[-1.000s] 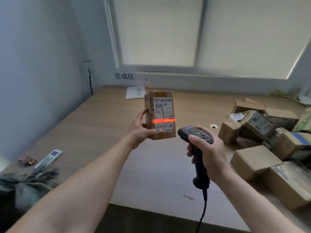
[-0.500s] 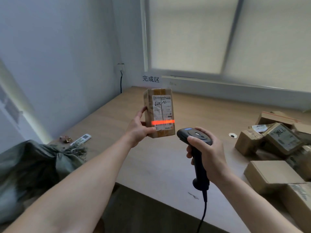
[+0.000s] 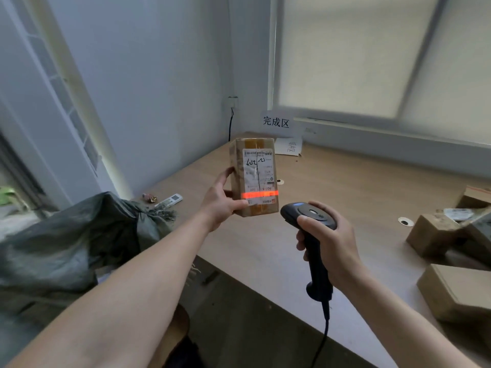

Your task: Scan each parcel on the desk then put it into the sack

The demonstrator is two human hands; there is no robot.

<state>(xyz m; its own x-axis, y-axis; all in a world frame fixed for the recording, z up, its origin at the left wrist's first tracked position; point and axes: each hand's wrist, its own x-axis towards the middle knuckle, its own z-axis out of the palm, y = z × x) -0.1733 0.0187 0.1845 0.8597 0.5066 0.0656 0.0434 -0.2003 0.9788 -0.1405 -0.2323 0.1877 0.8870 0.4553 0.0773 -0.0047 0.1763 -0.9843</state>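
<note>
- Left hand (image 3: pixel 221 201) clamped on a taped cardboard parcel (image 3: pixel 253 176), held upright in the air above the bench (image 3: pixel 345 197), thumb across the lower front, fingers behind the left side.
- Shipping label (image 3: pixel 259 177) facing the camera, red scan line (image 3: pixel 259 195) across its lower part, just above the thumb.
- Right hand (image 3: pixel 330 241) closed round the handle of a black barcode scanner (image 3: pixel 309 235), head just beside the parcel's lower right corner, not touching.
- Grey-green sack (image 3: pixel 66 243) slumped off the bench's left edge, well apart from the parcel.
- More cardboard boxes (image 3: pixel 451 261) along the bench's right edge.
</note>
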